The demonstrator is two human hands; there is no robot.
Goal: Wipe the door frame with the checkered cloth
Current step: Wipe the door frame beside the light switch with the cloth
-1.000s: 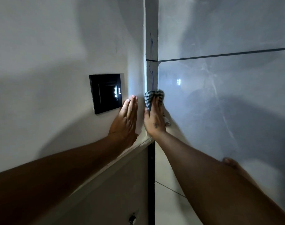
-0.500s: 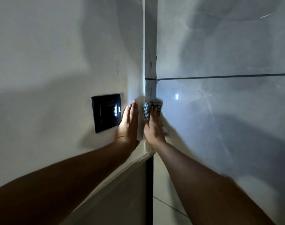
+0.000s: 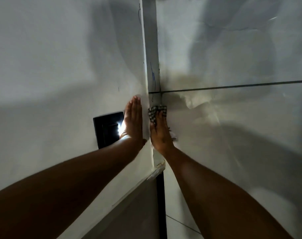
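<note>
The door frame (image 3: 151, 49) is a narrow white vertical strip in the middle, with faint blue pen marks on it. My right hand (image 3: 161, 135) presses the dark checkered cloth (image 3: 155, 112) flat against this strip, just below a dark horizontal tile joint. The cloth bunches above my fingertips and a bit hangs out by my wrist. My left hand (image 3: 133, 123) lies flat and bare on the white wall just left of the frame, fingers together and pointing up.
A black switch plate (image 3: 107, 129) with small lit lights sits on the wall, partly behind my left hand. Glossy grey tiles (image 3: 233, 135) cover the wall right of the frame. Lower down a dark gap (image 3: 160, 204) runs along the frame.
Both hands have slid upward along the wall and frame, with the cloth now close under the tile joint. My left hand now overlaps the switch plate's edge.
</note>
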